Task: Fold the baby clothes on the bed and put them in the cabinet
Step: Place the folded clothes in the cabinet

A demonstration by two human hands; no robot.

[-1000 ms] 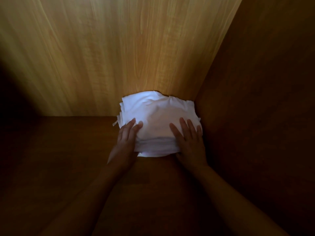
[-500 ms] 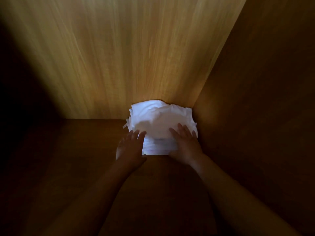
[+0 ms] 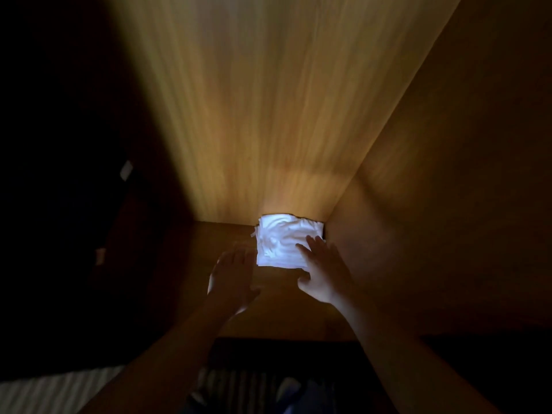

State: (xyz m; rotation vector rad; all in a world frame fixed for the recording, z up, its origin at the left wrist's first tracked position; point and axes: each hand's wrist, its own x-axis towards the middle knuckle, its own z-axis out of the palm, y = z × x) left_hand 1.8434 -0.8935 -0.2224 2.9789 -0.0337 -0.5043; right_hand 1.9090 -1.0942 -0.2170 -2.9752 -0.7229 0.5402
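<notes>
A folded stack of white baby clothes (image 3: 282, 239) lies on the cabinet shelf (image 3: 227, 234), pushed into the back right corner. My left hand (image 3: 231, 276) hovers just left of and in front of the stack, fingers spread, holding nothing. Over the stack's front right corner is my right hand (image 3: 324, 271), fingers straight; whether it still touches the cloth is unclear in the blur.
The lit wooden back panel (image 3: 268, 115) rises behind the stack, and the right side wall (image 3: 433, 204) stands close beside it. A dark door or panel (image 3: 74, 204) fills the left. A striped floor (image 3: 53, 389) shows at the bottom.
Both hands have drawn back toward me off the stack. The left hand has come clear of the cloth. The view has pulled away, showing the shelf's front edge and floor.
</notes>
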